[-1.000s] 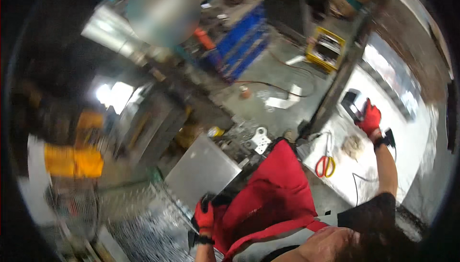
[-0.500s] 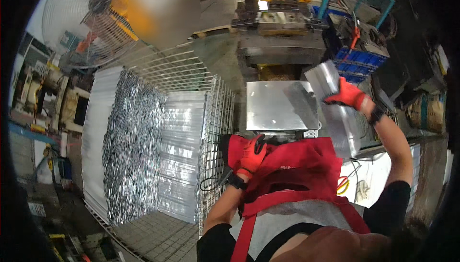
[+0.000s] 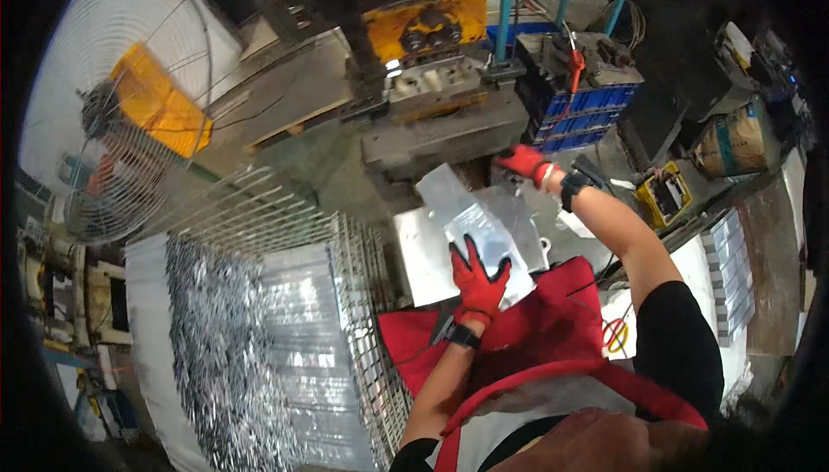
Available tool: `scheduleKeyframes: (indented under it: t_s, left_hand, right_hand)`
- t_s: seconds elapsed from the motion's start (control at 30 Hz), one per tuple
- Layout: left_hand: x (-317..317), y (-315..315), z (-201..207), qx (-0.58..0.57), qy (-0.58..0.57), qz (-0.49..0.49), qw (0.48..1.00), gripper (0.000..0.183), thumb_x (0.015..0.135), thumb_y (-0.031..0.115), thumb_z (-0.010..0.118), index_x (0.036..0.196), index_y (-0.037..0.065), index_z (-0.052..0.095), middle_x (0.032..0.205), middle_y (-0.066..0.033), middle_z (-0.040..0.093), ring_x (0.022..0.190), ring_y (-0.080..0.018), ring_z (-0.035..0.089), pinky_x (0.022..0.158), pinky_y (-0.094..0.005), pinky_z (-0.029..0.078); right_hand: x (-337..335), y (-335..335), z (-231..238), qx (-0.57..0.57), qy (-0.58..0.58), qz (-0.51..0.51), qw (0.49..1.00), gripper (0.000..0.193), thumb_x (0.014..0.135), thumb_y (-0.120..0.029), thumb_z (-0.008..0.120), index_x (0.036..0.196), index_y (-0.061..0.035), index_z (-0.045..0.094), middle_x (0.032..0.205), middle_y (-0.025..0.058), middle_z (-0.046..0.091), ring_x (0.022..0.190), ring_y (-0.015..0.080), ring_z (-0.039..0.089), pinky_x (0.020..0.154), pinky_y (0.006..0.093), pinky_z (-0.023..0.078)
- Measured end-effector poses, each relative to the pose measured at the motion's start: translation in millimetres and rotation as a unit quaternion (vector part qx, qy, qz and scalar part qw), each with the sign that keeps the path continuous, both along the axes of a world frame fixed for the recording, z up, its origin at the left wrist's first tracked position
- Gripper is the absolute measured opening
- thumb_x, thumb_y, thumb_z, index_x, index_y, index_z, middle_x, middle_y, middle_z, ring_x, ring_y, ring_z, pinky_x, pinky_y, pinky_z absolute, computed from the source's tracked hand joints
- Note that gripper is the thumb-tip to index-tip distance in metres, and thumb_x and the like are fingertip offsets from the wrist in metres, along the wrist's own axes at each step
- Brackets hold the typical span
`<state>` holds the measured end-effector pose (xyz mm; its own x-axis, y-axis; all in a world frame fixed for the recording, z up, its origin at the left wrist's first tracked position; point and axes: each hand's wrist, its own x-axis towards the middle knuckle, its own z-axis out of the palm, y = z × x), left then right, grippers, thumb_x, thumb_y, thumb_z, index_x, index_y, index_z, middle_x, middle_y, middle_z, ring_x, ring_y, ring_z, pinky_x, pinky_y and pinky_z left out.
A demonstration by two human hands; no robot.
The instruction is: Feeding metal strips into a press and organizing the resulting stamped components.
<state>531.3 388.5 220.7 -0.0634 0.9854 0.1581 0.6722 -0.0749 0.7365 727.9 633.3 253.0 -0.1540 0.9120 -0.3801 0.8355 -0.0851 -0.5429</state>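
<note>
Both of my hands wear red gloves with dark fingertips. My left hand [image 3: 477, 286] has its fingers spread over the near part of a thin, shiny metal sheet [image 3: 479, 226]. That sheet rests slantwise on a flat, silver worktop [image 3: 419, 256] in front of my red apron [image 3: 544, 325]. A greyer metal piece [image 3: 443, 191] shows at the sheet's far end. Farther forward and to the right is my right hand [image 3: 525, 164], beyond the worktop's far right corner. Its fingers are blurred and partly dark, so their grip is unclear.
On the left stands a wire cage [image 3: 358, 299] holding stacked metal strips [image 3: 224, 351]. A large fan [image 3: 129, 118] is behind it. Ahead is a press [image 3: 445, 118]; blue crates [image 3: 579, 109] stand to its right. A yellow container [image 3: 665, 196] sits farther right.
My left hand has moved from the apron onto the metal sheet. The metal piece that my right hand held lies over the worktop, and that hand has moved left. The whole view has turned.
</note>
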Motion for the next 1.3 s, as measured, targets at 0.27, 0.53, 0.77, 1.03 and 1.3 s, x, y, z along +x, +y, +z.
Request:
scheduleKeyframes:
  t_s: [0.27, 0.53, 0.77, 1.03, 1.3]
  left_hand:
    - [7.6, 12.6, -6.3, -0.037, -0.144, -0.037, 0.988, 0.101, 0.072, 0.023, 0.078, 0.147, 0.007, 0.013, 0.148, -0.0321, 0.0, 0.137, -0.0467, 0.013, 0.104, -0.0515, 0.029]
    - [1.9, 19.2, 2.3, -0.088, -0.055, -0.022, 0.994, 0.1, 0.071, 0.035, 0.078, 0.145, 0.006, 0.018, 0.143, -0.0383, 0.011, 0.129, -0.0526, 0.025, 0.1, -0.0514, 0.037]
    - [-2.7, 14.7, 13.2, -0.13, -0.058, -0.034, 0.989, 0.102, 0.073, 0.035, 0.077, 0.147, 0.01, 0.012, 0.145, -0.0355, 0.007, 0.133, -0.0499, 0.02, 0.104, -0.0527, 0.03]
    - [3.4, -47.9, 4.6, -0.205, -0.139, 0.106, 0.963, 0.121, 0.065, 0.051, 0.078, 0.144, -0.003, 0.004, 0.136, -0.0302, 0.029, 0.124, -0.0404, 0.036, 0.104, -0.0442, 0.033]
    - [42.6, -32.9, -51.4, -0.254, -0.461, 0.129, 0.841, 0.114, 0.074, 0.044, 0.073, 0.145, -0.001, -0.004, 0.137, -0.027, 0.038, 0.131, -0.0294, 0.035, 0.109, -0.0364, 0.026]
  right_hand:
    - [216.7, 152.3, -13.9, 0.408, -0.1, -0.215, 0.882, 0.083, 0.066, -0.039, 0.076, 0.134, -0.0085, 0.041, 0.127, 0.0227, 0.05, 0.109, 0.0384, 0.053, 0.088, 0.0429, 0.046]
    - [333.3, 241.5, -85.7, 0.308, 0.042, -0.354, 0.882, 0.056, 0.078, -0.037, 0.065, 0.123, -0.0051, 0.055, 0.117, 0.0134, 0.06, 0.099, 0.0284, 0.061, 0.081, 0.0379, 0.048]
    - [354.7, 171.8, -27.0, 0.311, 0.117, -0.476, 0.814, 0.038, 0.086, -0.028, 0.059, 0.115, -0.0039, 0.06, 0.109, 0.0135, 0.064, 0.094, 0.0278, 0.062, 0.081, 0.0395, 0.045]
    - [342.6, -92.1, 132.4, 0.307, 0.284, -0.382, 0.824, 0.039, 0.089, -0.029, 0.054, 0.118, -0.0048, 0.057, 0.114, 0.0146, 0.061, 0.104, 0.0297, 0.057, 0.09, 0.0457, 0.04]
    - [245.2, -354.1, 185.5, 0.007, 0.555, -0.264, 0.789, 0.039, 0.092, -0.031, 0.049, 0.121, -0.0057, 0.054, 0.12, 0.0157, 0.058, 0.113, 0.0315, 0.053, 0.1, 0.052, 0.034]
